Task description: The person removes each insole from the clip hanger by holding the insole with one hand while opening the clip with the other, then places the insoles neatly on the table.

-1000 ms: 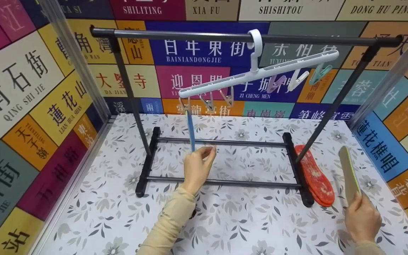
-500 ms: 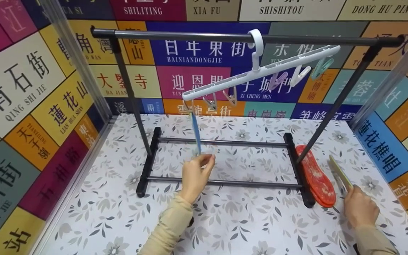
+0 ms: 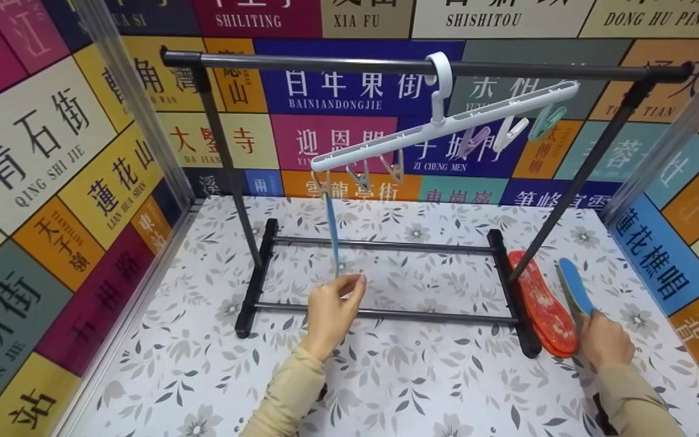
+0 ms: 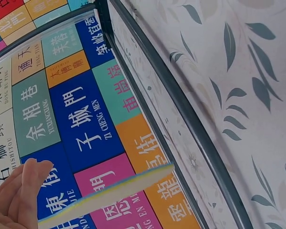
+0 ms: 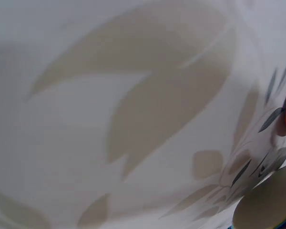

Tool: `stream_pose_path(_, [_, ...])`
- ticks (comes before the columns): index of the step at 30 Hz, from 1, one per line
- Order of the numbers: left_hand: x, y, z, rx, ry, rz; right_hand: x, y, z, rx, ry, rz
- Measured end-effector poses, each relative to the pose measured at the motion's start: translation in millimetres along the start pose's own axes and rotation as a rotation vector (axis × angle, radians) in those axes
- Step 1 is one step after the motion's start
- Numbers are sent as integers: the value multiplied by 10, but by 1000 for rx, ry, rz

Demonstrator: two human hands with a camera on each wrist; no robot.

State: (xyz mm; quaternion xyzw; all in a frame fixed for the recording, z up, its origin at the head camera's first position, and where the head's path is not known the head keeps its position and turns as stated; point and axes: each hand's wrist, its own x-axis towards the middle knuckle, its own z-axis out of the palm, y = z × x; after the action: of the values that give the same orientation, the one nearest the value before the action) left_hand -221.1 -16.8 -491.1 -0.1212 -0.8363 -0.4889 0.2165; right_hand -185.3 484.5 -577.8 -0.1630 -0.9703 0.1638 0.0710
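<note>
A blue insole (image 3: 332, 227) hangs upright from the clip at the low end of a white clip hanger (image 3: 386, 144). My left hand (image 3: 329, 312) is just below it in the head view, fingers loosely bent and hiding its bottom end. In the left wrist view that insole (image 4: 119, 193) runs past the fingers to a free end. My right hand (image 3: 607, 343) grips a matching insole (image 3: 576, 286) near one end, its blue face showing. The insole's beige face (image 5: 264, 200) shows at the right wrist view's lower right corner.
The hanger hooks over the top bar of a dark metal rack (image 3: 325, 62) and tilts down to the left. Several more clips, among them a green clip (image 3: 547, 123), hang from it. Red insoles (image 3: 540, 303) lie stacked against the rack's right foot. Sign-covered walls enclose the table (image 3: 422, 370).
My right hand has moved left toward the red insoles, turning its insole from beige face to blue face. My left hand has dropped slightly, while the hanging insole and hanger have swung a little.
</note>
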Motion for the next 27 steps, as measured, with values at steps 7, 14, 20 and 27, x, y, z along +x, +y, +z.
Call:
stream_pose_path(7, [-14,-27,-18,14,14,16,25,33,1,31,-65,51])
stream_pose_path(14, [-42,-50,-42,5,19,-7,-8,23,47,64,-56,47])
stream_pose_path(20, [-29,-64,-100,26,59,16,-36,-150,7,130,22,91])
stream_pose_path(27, [67,-96,-206,27,103,42,-102,-627,37,186,199,-54])
